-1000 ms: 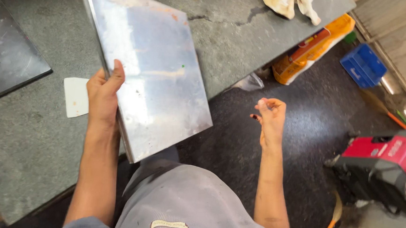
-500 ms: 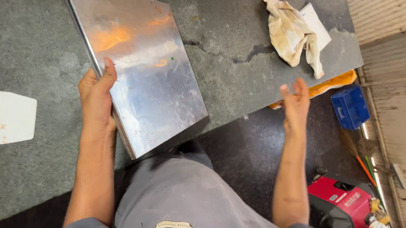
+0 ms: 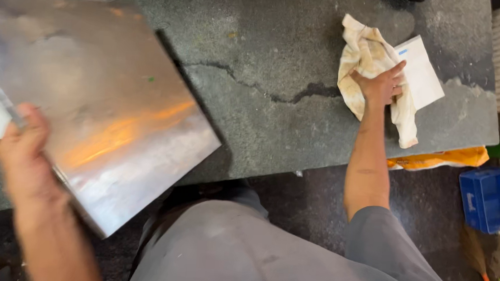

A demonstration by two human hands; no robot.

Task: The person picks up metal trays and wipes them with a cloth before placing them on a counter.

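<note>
Head view showed our left hand (image 3: 20, 161) clamped on the near edge of the shiny metal sheet (image 3: 96, 108), which tilted over the stone table (image 3: 274, 130), while our right hand (image 3: 380, 85) pressed flat, fingers spread, on the stained rag (image 3: 365, 55) far right of the sheet, beside a white card (image 3: 425, 73). We judged it best to bunch the rag fully before lifting and keep the sheet steady.

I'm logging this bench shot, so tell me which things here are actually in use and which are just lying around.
In use:
- shiny metal sheet, gripped at its edge by the left hand
- stained cloth, under the right hand

Lying about:
- white card beside the cloth
- blue crate on the floor
- orange bag below the bench edge
</note>
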